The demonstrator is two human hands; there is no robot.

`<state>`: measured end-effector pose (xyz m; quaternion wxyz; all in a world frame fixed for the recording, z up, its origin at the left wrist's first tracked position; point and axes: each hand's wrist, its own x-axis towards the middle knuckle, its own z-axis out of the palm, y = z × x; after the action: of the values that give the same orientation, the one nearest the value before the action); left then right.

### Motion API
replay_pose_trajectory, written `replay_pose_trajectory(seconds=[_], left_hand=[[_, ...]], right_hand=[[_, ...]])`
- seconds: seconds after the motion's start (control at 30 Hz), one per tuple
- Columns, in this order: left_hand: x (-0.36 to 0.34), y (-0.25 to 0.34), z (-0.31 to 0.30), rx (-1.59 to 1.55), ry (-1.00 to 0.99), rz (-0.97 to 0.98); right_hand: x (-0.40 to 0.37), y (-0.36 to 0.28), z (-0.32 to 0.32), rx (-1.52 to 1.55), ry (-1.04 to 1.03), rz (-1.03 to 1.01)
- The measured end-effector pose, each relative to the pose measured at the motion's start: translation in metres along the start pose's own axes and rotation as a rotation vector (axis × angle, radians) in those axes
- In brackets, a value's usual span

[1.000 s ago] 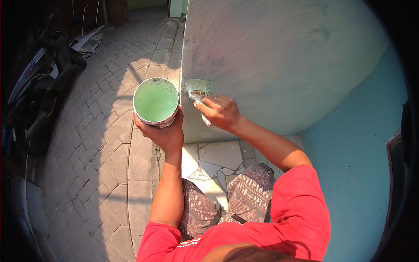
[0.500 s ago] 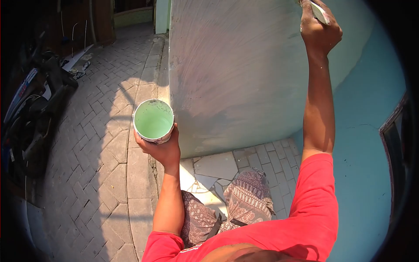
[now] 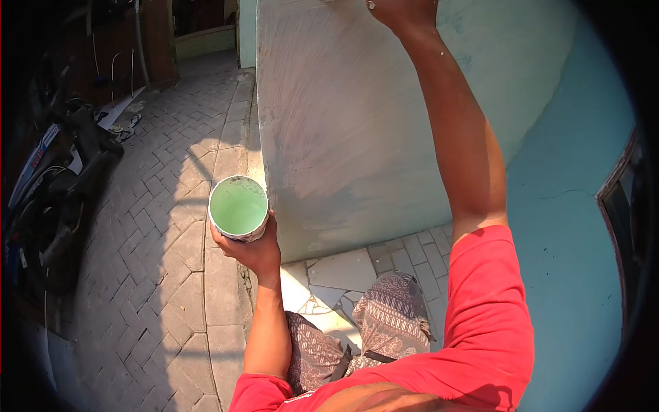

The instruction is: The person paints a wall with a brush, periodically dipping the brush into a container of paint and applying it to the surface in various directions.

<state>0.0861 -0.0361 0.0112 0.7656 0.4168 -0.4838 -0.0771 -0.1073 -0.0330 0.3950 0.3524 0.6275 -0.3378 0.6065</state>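
Brick paving (image 3: 158,261) and a motorcycle (image 3: 62,192) flank the wall (image 3: 343,137). Our left hand (image 3: 255,248) clasps the paint cup (image 3: 237,208). Our right hand (image 3: 403,10), now further left, is cropped; we cannot tell its grip.

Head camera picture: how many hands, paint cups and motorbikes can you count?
hands: 2, the left hand and the right hand
paint cup: 1
motorbike: 1
total: 4
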Motion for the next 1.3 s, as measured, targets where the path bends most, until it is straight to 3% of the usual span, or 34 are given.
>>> replay_pose_trajectory(seconds=[0.07, 0.17, 0.23, 0.33, 0.4, 0.43, 0.47, 0.53, 0.57, 0.6, 0.7, 0.77, 0.83, 0.87, 0.9, 0.97, 1.03, 1.07, 1.13, 1.2, 1.23, 1.3], left_hand=[[-0.001, 0.000, -0.002, -0.001, -0.003, -0.001], [-0.002, -0.002, -0.001, -0.027, -0.030, -0.040], [-0.004, -0.006, 0.001, 0.021, -0.018, -0.027], [-0.006, -0.003, 0.002, -0.005, -0.036, -0.050], [-0.005, -0.001, 0.004, -0.019, -0.033, -0.038], [-0.004, -0.001, 0.004, -0.031, -0.035, -0.025], [-0.005, -0.001, 0.005, -0.033, -0.035, -0.021], [-0.008, -0.001, 0.005, -0.024, -0.035, -0.036], [-0.007, 0.000, 0.004, -0.021, -0.039, -0.034], [-0.005, 0.000, 0.004, -0.016, -0.037, -0.011], [-0.006, 0.003, 0.003, -0.017, -0.041, 0.022], [-0.006, 0.004, 0.004, -0.025, -0.038, 0.030], [-0.007, 0.004, 0.003, 0.007, -0.024, 0.005], [-0.006, 0.004, 0.001, 0.007, -0.026, 0.004], [-0.005, 0.003, 0.002, 0.018, -0.025, 0.012], [-0.007, 0.001, 0.001, 0.037, -0.024, 0.016], [-0.008, -0.002, 0.004, -0.027, -0.025, -0.021], [-0.008, -0.002, 0.004, -0.027, -0.020, -0.026], [-0.009, 0.001, 0.006, -0.042, -0.035, 0.000], [-0.009, 0.004, 0.008, -0.012, -0.026, 0.032], [-0.008, 0.005, 0.009, 0.021, -0.025, 0.067], [-0.007, 0.011, 0.010, 0.001, -0.019, 0.066]], right_hand=[[0.023, 0.076, -0.054, 0.043, 0.012, -0.047], [0.044, 0.122, -0.128, -0.582, 0.209, -0.121], [0.046, 0.109, -0.139, -0.904, 0.332, 0.011], [0.033, 0.083, -0.100, -0.749, 0.279, -0.139], [0.019, 0.087, -0.046, -0.894, 0.141, -0.453], [0.006, 0.080, -0.014, -1.114, -0.017, -0.335], [0.004, 0.037, 0.015, -0.687, 0.151, -0.461], [-0.005, 0.011, 0.057, -0.677, -0.046, -0.309], [-0.005, -0.010, 0.067, -0.612, -0.051, -0.287], [0.000, -0.018, 0.078, -0.309, 0.063, -0.351], [0.005, -0.019, 0.057, -0.426, -0.051, -0.284], [0.021, -0.007, 0.022, -0.005, 0.053, -0.110], [0.039, 0.038, -0.023, -0.172, 0.087, 0.091], [0.046, 0.091, -0.045, -0.068, 0.128, -0.080], [0.052, 0.112, -0.072, -0.273, 0.183, -0.115], [0.056, 0.124, -0.117, -0.576, 0.261, 0.005], [0.054, 0.112, -0.129, -0.803, 0.388, -0.031], [0.050, 0.107, -0.127, -0.812, 0.403, 0.097], [0.037, 0.087, -0.096, -0.685, 0.354, -0.006], [0.014, 0.054, -0.046, -0.731, 0.089, -0.197], [0.007, 0.049, -0.012, -0.689, 0.109, -0.368], [-0.004, 0.015, 0.041, -0.409, 0.133, -0.382]])
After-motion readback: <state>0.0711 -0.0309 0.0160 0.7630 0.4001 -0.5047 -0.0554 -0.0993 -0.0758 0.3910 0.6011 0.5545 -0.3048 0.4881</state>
